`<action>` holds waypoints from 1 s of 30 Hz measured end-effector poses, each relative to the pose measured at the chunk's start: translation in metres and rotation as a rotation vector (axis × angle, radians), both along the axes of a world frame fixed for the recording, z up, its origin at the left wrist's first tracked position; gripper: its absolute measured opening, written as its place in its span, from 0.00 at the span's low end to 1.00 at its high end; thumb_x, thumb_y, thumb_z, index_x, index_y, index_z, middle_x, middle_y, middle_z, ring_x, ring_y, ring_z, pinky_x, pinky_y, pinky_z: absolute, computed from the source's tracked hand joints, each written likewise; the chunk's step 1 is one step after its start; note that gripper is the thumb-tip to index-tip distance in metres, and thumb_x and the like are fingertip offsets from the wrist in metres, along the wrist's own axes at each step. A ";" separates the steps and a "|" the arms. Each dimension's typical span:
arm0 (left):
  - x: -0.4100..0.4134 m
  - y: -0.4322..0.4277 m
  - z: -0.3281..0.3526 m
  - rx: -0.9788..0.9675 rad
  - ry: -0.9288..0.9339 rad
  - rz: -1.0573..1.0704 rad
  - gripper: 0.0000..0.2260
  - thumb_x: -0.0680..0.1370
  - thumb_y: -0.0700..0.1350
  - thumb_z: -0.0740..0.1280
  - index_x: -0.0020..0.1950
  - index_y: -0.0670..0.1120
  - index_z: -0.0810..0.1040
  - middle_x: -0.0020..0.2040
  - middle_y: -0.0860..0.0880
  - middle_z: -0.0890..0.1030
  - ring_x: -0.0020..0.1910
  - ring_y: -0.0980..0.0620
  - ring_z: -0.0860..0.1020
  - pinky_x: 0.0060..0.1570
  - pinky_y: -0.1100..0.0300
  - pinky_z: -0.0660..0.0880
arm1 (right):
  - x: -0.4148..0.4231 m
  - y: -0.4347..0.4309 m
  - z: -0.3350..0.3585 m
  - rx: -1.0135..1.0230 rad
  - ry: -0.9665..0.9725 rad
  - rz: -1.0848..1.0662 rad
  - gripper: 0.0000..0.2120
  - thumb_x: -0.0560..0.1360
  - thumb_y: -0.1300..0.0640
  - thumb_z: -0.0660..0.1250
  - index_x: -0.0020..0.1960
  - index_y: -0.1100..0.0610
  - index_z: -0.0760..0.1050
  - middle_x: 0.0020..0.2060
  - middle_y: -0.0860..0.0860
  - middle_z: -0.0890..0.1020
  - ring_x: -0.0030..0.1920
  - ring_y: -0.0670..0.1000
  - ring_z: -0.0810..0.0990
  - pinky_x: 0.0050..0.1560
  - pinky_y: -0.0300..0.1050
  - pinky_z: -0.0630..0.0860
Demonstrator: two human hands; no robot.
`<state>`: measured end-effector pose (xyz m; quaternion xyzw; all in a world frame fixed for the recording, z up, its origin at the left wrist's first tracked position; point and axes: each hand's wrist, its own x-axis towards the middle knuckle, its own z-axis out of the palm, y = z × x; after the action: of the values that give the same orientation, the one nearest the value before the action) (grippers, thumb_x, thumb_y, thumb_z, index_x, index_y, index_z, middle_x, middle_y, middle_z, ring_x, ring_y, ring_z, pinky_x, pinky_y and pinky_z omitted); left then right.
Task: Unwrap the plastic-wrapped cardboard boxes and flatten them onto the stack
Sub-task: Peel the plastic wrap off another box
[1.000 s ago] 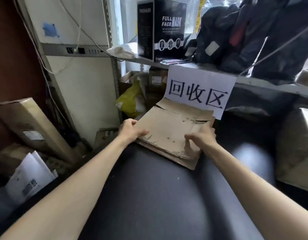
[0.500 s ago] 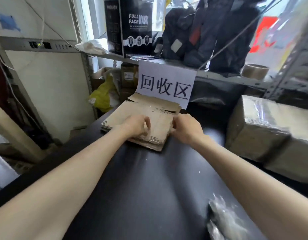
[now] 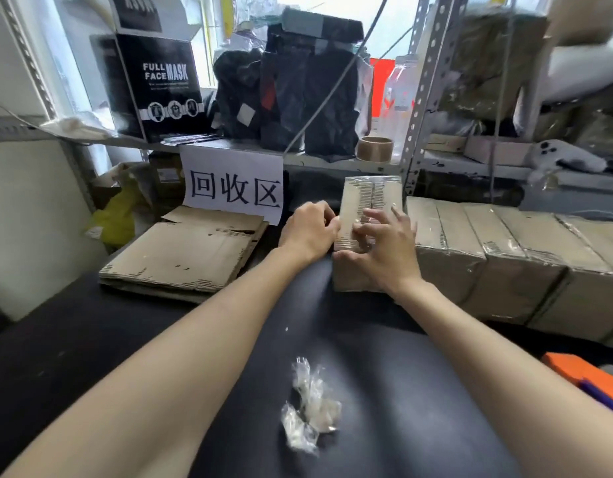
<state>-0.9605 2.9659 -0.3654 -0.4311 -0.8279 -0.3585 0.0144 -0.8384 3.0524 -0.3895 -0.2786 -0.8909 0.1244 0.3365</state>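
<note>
Head view shows our right hand [image 3: 384, 243] spread over the top of a wrapped box [image 3: 370, 194], thumb hooked down its near face, gripping it. Our left hand [image 3: 310, 229] curls in against the box's left edge; we cannot tell whether it pinches film or only steadies. Half a second ago both hands were pressing cardboard flat on the stack of flattened cardboard [image 3: 184, 257]. They have since left it and crossed to this box, so we judge one box finished and the next unwrapping just starting. The box stands on the dark surface [image 3: 91, 339], touching the left end of the row of wrapped boxes [image 3: 505, 257], with a shelf upright [image 3: 415, 98] close behind. That side is tight, as is the back, where the paper sign [image 3: 232, 188] overhangs the stack. Open surface lies toward us, between box and stack, down to the crumpled plastic film [image 3: 310, 408].
</note>
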 end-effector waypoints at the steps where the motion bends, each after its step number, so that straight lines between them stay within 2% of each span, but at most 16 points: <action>1: 0.004 0.003 0.001 0.071 -0.107 0.007 0.13 0.82 0.54 0.65 0.59 0.46 0.78 0.58 0.44 0.79 0.56 0.45 0.78 0.54 0.53 0.74 | 0.005 -0.003 0.003 -0.055 0.121 0.026 0.18 0.64 0.44 0.79 0.45 0.56 0.84 0.67 0.52 0.74 0.71 0.58 0.65 0.73 0.55 0.59; 2: 0.007 0.005 0.002 0.124 -0.218 0.012 0.17 0.81 0.56 0.64 0.63 0.46 0.75 0.61 0.44 0.77 0.57 0.46 0.77 0.53 0.54 0.72 | 0.010 -0.006 0.007 -0.115 0.230 0.044 0.17 0.63 0.46 0.81 0.43 0.57 0.83 0.68 0.52 0.72 0.71 0.56 0.66 0.72 0.47 0.60; 4: 0.012 0.002 0.003 0.141 -0.395 -0.005 0.25 0.80 0.59 0.66 0.73 0.48 0.68 0.66 0.44 0.73 0.59 0.47 0.73 0.53 0.56 0.68 | 0.016 -0.011 0.011 -0.203 0.350 0.056 0.24 0.62 0.53 0.83 0.51 0.62 0.77 0.70 0.57 0.65 0.68 0.51 0.66 0.66 0.29 0.57; 5: 0.015 -0.002 0.002 0.120 -0.439 -0.031 0.28 0.80 0.58 0.67 0.75 0.49 0.65 0.67 0.43 0.72 0.61 0.47 0.73 0.54 0.56 0.69 | 0.017 -0.012 0.011 -0.242 0.373 0.036 0.34 0.60 0.54 0.84 0.58 0.64 0.72 0.71 0.59 0.61 0.68 0.49 0.64 0.67 0.27 0.55; 6: 0.018 -0.008 0.001 0.100 -0.455 -0.064 0.31 0.79 0.57 0.70 0.77 0.50 0.62 0.68 0.43 0.72 0.63 0.47 0.73 0.57 0.56 0.70 | 0.018 -0.010 0.010 -0.294 0.387 0.020 0.44 0.57 0.54 0.85 0.65 0.64 0.66 0.71 0.61 0.59 0.69 0.50 0.61 0.70 0.32 0.56; 8: 0.024 -0.022 -0.002 0.100 -0.462 -0.109 0.35 0.76 0.50 0.75 0.78 0.50 0.60 0.67 0.45 0.76 0.64 0.47 0.75 0.63 0.53 0.73 | 0.020 -0.010 0.010 -0.434 0.365 0.032 0.54 0.53 0.54 0.87 0.71 0.62 0.61 0.69 0.60 0.66 0.70 0.55 0.67 0.71 0.45 0.66; 10: 0.029 -0.039 -0.006 0.158 -0.473 -0.088 0.36 0.74 0.43 0.77 0.76 0.49 0.63 0.60 0.46 0.79 0.59 0.48 0.78 0.61 0.53 0.75 | 0.026 -0.017 0.009 -0.489 0.291 0.106 0.49 0.54 0.58 0.86 0.69 0.59 0.65 0.57 0.52 0.78 0.60 0.52 0.78 0.59 0.43 0.76; 13: 0.038 -0.068 -0.013 0.276 -0.520 -0.022 0.32 0.71 0.37 0.78 0.72 0.46 0.69 0.51 0.48 0.80 0.56 0.47 0.80 0.59 0.53 0.77 | 0.040 -0.039 0.006 -0.467 0.307 0.197 0.43 0.58 0.67 0.82 0.68 0.54 0.68 0.49 0.45 0.79 0.47 0.41 0.80 0.45 0.28 0.74; 16: 0.050 -0.096 -0.013 0.414 -0.574 -0.040 0.28 0.71 0.36 0.78 0.67 0.46 0.72 0.52 0.47 0.81 0.56 0.46 0.81 0.62 0.47 0.78 | 0.058 -0.062 0.007 -0.508 0.439 0.260 0.37 0.58 0.72 0.79 0.63 0.54 0.72 0.51 0.50 0.82 0.42 0.38 0.82 0.42 0.35 0.80; 18: 0.063 -0.112 -0.004 0.444 -0.573 -0.087 0.28 0.72 0.38 0.78 0.67 0.48 0.71 0.52 0.48 0.80 0.54 0.50 0.81 0.60 0.50 0.79 | 0.072 -0.074 0.009 -0.544 0.525 0.258 0.36 0.59 0.74 0.78 0.61 0.52 0.73 0.50 0.49 0.83 0.43 0.41 0.83 0.41 0.40 0.82; 20: 0.075 -0.125 0.003 0.431 -0.557 -0.147 0.30 0.71 0.42 0.79 0.68 0.50 0.70 0.54 0.50 0.79 0.54 0.55 0.79 0.58 0.56 0.78 | 0.093 -0.085 0.015 -0.528 0.589 0.240 0.35 0.58 0.75 0.77 0.59 0.51 0.73 0.48 0.44 0.82 0.43 0.38 0.82 0.43 0.37 0.80; 22: 0.086 -0.136 0.005 0.376 -0.566 -0.179 0.38 0.66 0.51 0.83 0.70 0.56 0.67 0.61 0.49 0.78 0.60 0.53 0.78 0.62 0.54 0.76 | 0.116 -0.097 0.020 -0.502 0.612 0.241 0.34 0.58 0.76 0.76 0.57 0.52 0.74 0.46 0.40 0.81 0.42 0.32 0.80 0.42 0.31 0.77; 24: 0.092 -0.142 -0.002 0.357 -0.660 -0.188 0.51 0.58 0.60 0.85 0.73 0.63 0.60 0.69 0.47 0.75 0.67 0.47 0.75 0.69 0.46 0.72 | 0.138 -0.112 0.020 -0.483 0.581 0.255 0.32 0.58 0.77 0.75 0.55 0.53 0.75 0.45 0.39 0.81 0.41 0.32 0.80 0.42 0.30 0.76; 26: 0.102 -0.145 -0.007 0.351 -0.743 -0.254 0.59 0.56 0.59 0.85 0.77 0.67 0.51 0.70 0.46 0.76 0.69 0.45 0.75 0.71 0.40 0.69 | 0.159 -0.126 0.015 -0.477 0.565 0.255 0.30 0.58 0.77 0.74 0.55 0.54 0.77 0.45 0.40 0.82 0.41 0.35 0.81 0.42 0.33 0.77; 28: 0.118 -0.146 -0.006 0.339 -0.764 -0.325 0.66 0.56 0.56 0.85 0.79 0.65 0.40 0.69 0.46 0.77 0.68 0.45 0.75 0.72 0.39 0.66 | 0.179 -0.135 0.010 -0.482 0.572 0.234 0.30 0.59 0.77 0.74 0.55 0.54 0.77 0.45 0.41 0.83 0.43 0.38 0.83 0.44 0.36 0.79; 30: 0.130 -0.143 -0.005 0.334 -0.773 -0.329 0.68 0.55 0.59 0.85 0.78 0.68 0.39 0.73 0.45 0.73 0.71 0.43 0.72 0.73 0.37 0.63 | 0.192 -0.136 0.004 -0.493 0.584 0.204 0.31 0.58 0.77 0.75 0.55 0.53 0.76 0.46 0.44 0.84 0.46 0.43 0.84 0.45 0.41 0.80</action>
<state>-0.8309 2.8229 -0.3702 -0.3832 -0.6236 -0.6196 -0.2837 -0.6463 2.9160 -0.3855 -0.2139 -0.7243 0.4412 0.4847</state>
